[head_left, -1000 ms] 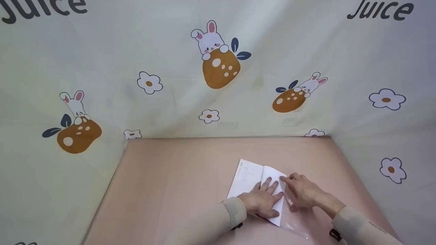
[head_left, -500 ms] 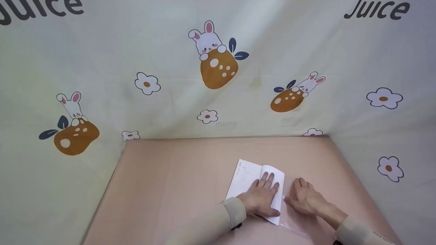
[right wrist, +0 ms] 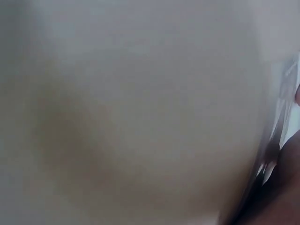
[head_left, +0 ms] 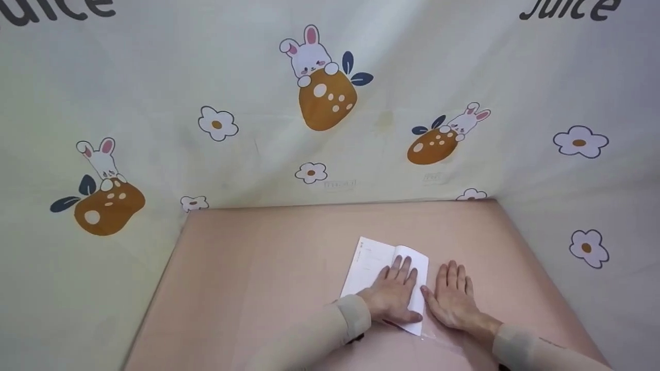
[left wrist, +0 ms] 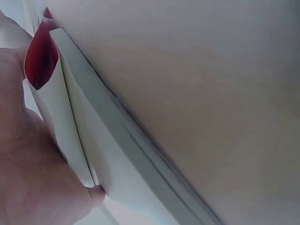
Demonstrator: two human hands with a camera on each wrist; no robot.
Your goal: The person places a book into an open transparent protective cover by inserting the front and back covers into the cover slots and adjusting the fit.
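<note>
A white book (head_left: 363,268) lies at a slant on the table. In the left wrist view its page edges (left wrist: 108,126) show, along with a curled white flap (left wrist: 58,115) that is red inside. My left hand (head_left: 392,296) presses on this flap with spread, straight fingers. Clear plastic film (head_left: 438,341) extends from the book's right side. On or just over the film, my right hand (head_left: 454,301) lies flat, fingers straight and thumb toward the book's edge. The right wrist view is blurred, with shiny film (right wrist: 283,98) beside part of the hand.
A pinkish table top (head_left: 258,268) surrounds the book. Pale cloth walls (head_left: 247,165) printed with rabbits, fruit and flowers rise at the back and both sides.
My right hand has left the flap's edge, shifted right and flattened out over the film. My left hand stays on the flap. The head view has shifted slightly.
</note>
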